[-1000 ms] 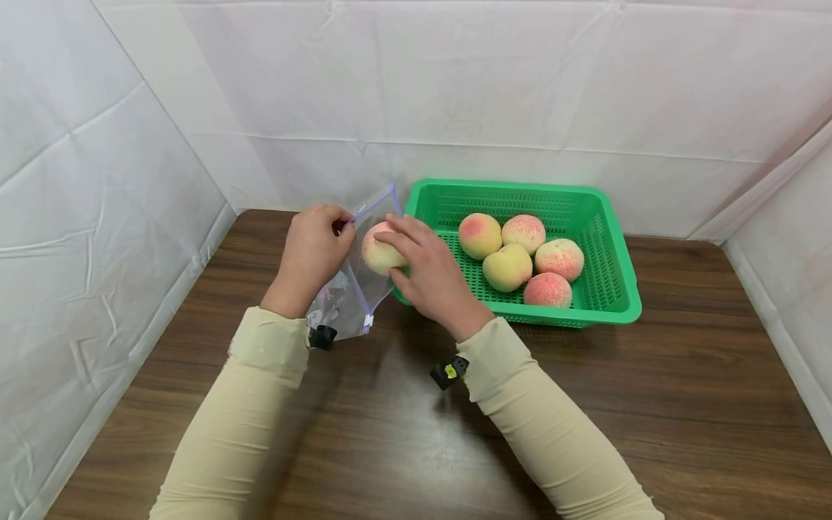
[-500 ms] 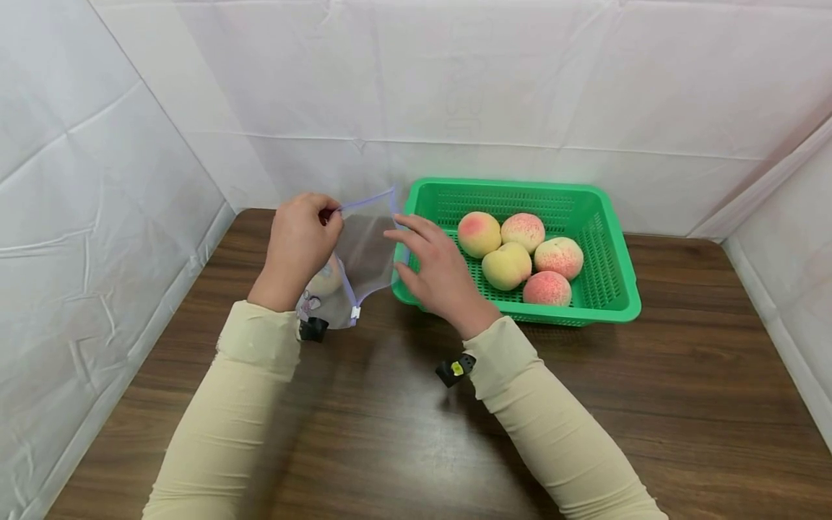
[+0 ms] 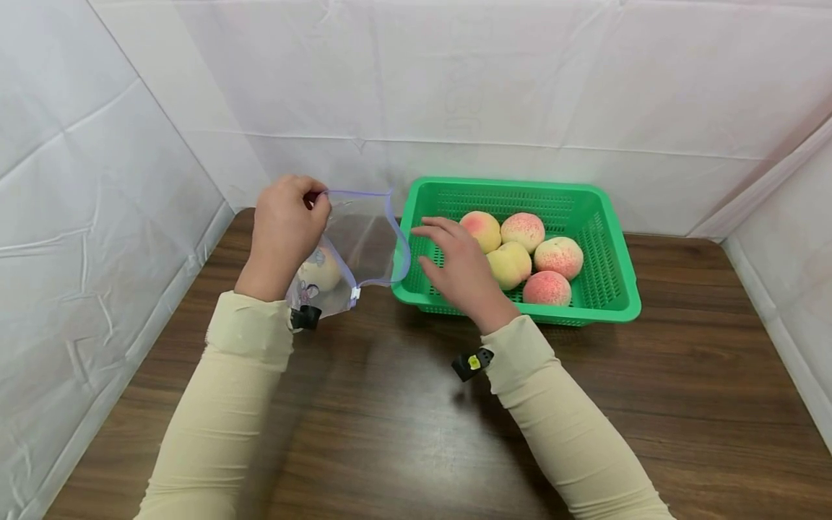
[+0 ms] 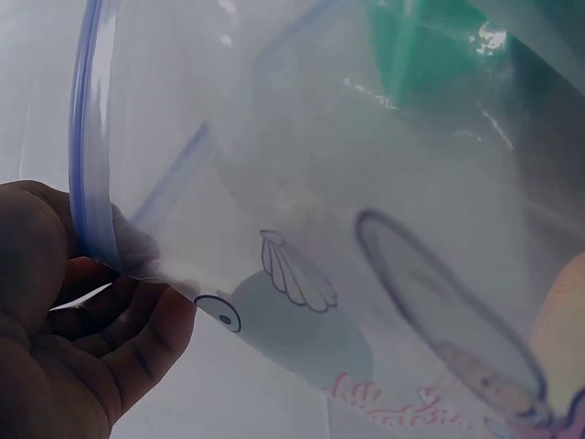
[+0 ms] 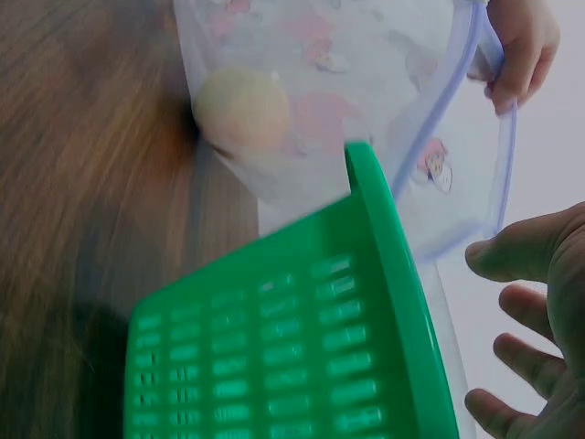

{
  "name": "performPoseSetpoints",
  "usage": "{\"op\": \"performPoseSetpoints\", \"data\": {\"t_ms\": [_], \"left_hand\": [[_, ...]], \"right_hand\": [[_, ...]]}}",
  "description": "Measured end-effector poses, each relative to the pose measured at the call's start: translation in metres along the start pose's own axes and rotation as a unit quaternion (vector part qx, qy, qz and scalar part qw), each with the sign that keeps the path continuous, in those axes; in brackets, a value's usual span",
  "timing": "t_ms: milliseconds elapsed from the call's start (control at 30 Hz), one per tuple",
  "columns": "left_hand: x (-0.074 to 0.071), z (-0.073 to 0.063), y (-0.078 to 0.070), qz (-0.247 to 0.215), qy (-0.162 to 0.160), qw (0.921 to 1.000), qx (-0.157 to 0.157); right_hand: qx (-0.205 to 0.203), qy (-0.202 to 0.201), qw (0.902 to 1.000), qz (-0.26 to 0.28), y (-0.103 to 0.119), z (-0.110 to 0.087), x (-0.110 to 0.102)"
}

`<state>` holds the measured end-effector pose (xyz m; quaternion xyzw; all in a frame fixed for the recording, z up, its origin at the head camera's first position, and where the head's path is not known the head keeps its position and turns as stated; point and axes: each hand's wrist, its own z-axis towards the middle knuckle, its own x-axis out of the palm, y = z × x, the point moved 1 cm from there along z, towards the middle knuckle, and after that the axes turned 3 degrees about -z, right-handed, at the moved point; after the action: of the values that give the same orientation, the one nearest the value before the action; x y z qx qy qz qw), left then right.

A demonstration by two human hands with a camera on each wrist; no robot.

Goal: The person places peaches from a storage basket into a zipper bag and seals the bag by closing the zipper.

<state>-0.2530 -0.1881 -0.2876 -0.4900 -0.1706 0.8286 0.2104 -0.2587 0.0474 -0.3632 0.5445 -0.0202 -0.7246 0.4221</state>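
Observation:
In the head view my left hand (image 3: 286, 224) pinches the edge of a clear zip bag (image 3: 364, 235) with a purple zip strip and a white slider (image 3: 354, 293). The bag's mouth gapes toward the right. Inside its lower part lies one peach (image 5: 242, 108), seen through the printed plastic in the right wrist view. My right hand (image 3: 461, 263) hovers over the left part of a green basket (image 3: 624, 274), fingers spread and holding nothing. Several peaches (image 3: 547, 289) lie in that basket, to the right of the hand. The left wrist view shows my thumb and fingers (image 4: 146, 338) gripping the bag's corner.
The basket stands at the back of a dark wooden table (image 3: 403, 433), close to a white sheet wall (image 3: 494, 87). Another white sheet (image 3: 71, 238) borders the left side. A black wrist camera (image 3: 469, 365) sticks out from the right cuff.
The right hand let go of a peach, which dropped into the bag, then moved right over the basket. The left hand drew the bag left and slightly back.

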Motion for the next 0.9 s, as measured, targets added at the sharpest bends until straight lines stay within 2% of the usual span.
{"op": "performPoseSetpoints", "data": {"t_ms": [167, 400, 700, 900], "left_hand": [[-0.001, 0.002, -0.001, 0.001, -0.006, 1.0000, -0.002], [0.003, 0.001, -0.002, 0.000, -0.009, 0.9999, 0.007], [0.009, 0.001, -0.003, 0.001, -0.006, 0.9999, 0.011], [0.011, 0.000, -0.004, -0.002, -0.002, 0.9999, 0.015]], "right_hand": [[0.050, 0.012, 0.9986, -0.014, -0.014, -0.002, -0.011], [0.118, 0.041, 0.9917, -0.029, -0.033, -0.004, -0.027], [0.145, 0.051, 0.9868, -0.050, -0.049, -0.003, -0.034], [0.157, 0.081, 0.9814, -0.076, -0.057, -0.004, -0.038]]}}
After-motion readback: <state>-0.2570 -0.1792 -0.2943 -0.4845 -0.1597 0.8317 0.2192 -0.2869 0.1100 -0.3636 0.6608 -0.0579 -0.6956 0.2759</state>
